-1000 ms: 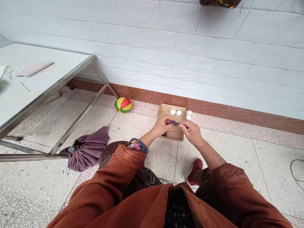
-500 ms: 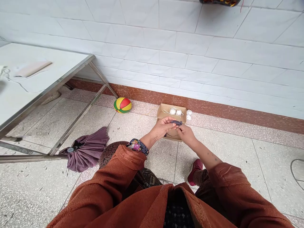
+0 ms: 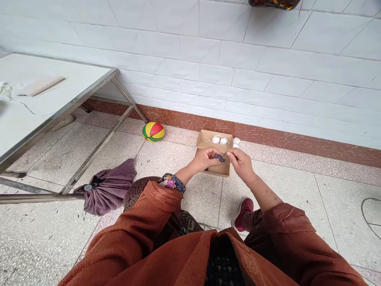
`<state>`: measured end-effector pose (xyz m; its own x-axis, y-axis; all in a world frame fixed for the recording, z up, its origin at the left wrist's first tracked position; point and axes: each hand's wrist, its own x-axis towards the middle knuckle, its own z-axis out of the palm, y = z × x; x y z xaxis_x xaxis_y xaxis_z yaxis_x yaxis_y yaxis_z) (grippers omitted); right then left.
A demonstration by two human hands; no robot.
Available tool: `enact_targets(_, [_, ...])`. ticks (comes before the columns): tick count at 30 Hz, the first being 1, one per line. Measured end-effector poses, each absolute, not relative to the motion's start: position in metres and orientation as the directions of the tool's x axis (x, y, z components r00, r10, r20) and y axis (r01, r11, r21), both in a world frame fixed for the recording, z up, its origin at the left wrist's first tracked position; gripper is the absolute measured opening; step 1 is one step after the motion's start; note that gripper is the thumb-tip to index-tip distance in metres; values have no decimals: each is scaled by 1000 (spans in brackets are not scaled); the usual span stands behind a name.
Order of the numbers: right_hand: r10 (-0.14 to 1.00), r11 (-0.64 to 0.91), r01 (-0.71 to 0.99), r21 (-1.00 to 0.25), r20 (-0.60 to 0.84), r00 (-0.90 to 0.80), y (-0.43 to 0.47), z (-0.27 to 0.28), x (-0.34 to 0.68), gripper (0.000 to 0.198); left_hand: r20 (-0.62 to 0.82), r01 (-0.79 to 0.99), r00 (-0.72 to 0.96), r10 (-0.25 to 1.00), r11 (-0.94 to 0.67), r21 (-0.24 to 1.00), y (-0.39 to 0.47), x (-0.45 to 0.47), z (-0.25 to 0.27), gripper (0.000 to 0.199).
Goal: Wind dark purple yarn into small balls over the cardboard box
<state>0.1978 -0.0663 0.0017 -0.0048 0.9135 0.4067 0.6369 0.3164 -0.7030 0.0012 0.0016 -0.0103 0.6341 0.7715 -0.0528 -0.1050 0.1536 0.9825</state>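
Note:
My left hand is closed around a small bundle of dark purple-grey yarn, which pokes out past the fingertips. To its right, my right hand pinches a dark yarn strand that runs from the bundle. Both hands hover over a cardboard box on the floor; a dark bit lies inside it by my left hand. Behind, the box's second tray holds two white yarn balls with loose white thread.
White round pieces lie right of the box. A multicoloured ball rests by the table leg. A folded purple umbrella lies left on the floor near a metal-framed table. A cable is at far right.
My right hand has moved right, away from my left, drawing the dark strand out between them. The yarn bundle has tilted in my left hand.

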Motion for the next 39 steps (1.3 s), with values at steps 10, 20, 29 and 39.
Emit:
enact_targets(10, [971,218,661,-718,226,-74,-64,-36,181,34,-60,-306,552,832,269,913,0,2,-10,39])
enact_targets(20, [866,501,648,-574,324,-382,-83,-7,173,33,-25,-130,338,941,73,989,15,4,-22,29])
enact_targets(29, [909,254,645,-720,406,96,-67,6,208,38,-47,-92,707,706,158,983,-4,3,-15,34])
enact_targets(39, [976,180,737,-652,210,-52,-58,-45,189,32,-37,-336,564,825,271,902,0,-1,-6,39])
